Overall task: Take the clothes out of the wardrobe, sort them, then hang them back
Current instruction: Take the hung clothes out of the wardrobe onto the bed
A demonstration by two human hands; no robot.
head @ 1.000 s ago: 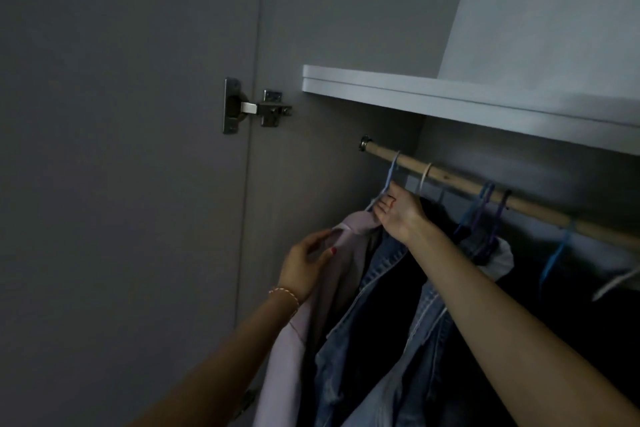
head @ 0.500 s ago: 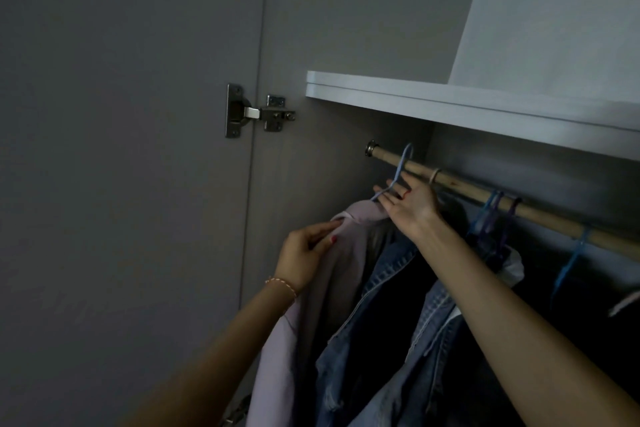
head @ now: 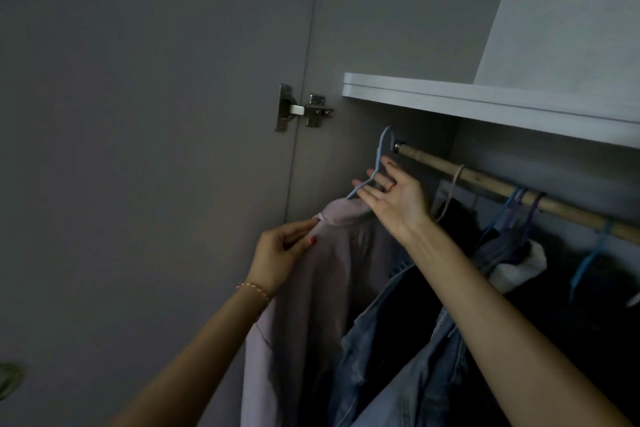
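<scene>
My left hand (head: 282, 258) pinches the collar of the pale pink shirt (head: 311, 305), which hangs at the far left of the wardrobe, just beside a denim jacket (head: 391, 340). My right hand (head: 393, 199) is spread, fingers straight, with the neck of the light blue hanger (head: 379, 163) running between them. The hanger's hook sits at the left end of the wooden rail (head: 485, 180), under the white shelf (head: 485, 104).
</scene>
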